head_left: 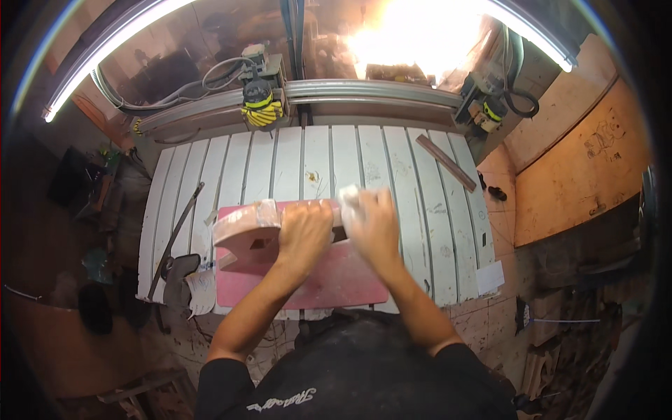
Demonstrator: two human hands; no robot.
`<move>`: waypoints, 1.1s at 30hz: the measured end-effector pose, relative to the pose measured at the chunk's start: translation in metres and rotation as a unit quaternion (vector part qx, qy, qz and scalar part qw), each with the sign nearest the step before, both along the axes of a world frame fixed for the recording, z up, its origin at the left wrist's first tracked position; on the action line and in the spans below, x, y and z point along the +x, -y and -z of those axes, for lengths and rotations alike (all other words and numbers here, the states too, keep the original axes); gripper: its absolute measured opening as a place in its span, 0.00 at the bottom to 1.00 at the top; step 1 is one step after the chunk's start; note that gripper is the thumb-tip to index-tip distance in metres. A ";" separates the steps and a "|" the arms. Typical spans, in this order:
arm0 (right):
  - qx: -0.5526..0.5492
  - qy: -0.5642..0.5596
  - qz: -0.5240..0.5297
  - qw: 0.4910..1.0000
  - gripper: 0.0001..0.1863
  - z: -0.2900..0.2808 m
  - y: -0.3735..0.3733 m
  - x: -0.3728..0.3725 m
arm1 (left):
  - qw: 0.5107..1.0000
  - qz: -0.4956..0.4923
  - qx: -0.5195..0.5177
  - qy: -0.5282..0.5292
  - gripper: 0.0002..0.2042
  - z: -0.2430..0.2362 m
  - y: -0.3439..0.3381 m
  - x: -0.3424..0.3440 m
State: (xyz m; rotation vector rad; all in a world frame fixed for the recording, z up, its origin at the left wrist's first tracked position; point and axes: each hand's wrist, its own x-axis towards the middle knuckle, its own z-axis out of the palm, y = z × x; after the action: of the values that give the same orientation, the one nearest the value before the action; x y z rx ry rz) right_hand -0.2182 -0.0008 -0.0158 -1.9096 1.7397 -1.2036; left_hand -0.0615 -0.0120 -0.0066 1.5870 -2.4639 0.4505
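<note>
Holding curved piece (236,227), white wad (348,199)

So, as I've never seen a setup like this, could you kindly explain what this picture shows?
Of course. There is no robot here, just a person working bare-handed. The picture comes from a wide fisheye camera on that person's head, looking down, which is why straight edges bend near the rim.

The left hand grips a curved piece above a pink board. The right hand holds something white, too blurred to name.

All this is on a white slatted bench. Also on it are a dark bar at left, and a strip and some paper at right.
</note>
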 end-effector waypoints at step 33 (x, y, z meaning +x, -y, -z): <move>0.054 0.146 -0.046 0.987 0.14 0.005 0.000 -0.006 | 0.999 -0.025 0.030 -0.004 0.07 -0.002 0.005 -0.001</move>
State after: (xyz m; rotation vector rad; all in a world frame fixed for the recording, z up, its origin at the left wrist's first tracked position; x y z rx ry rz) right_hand -0.2241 -0.0009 -0.0211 -1.6382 1.5146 -1.2546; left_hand -0.0622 -0.0172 -0.0051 1.6736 -2.4577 0.3802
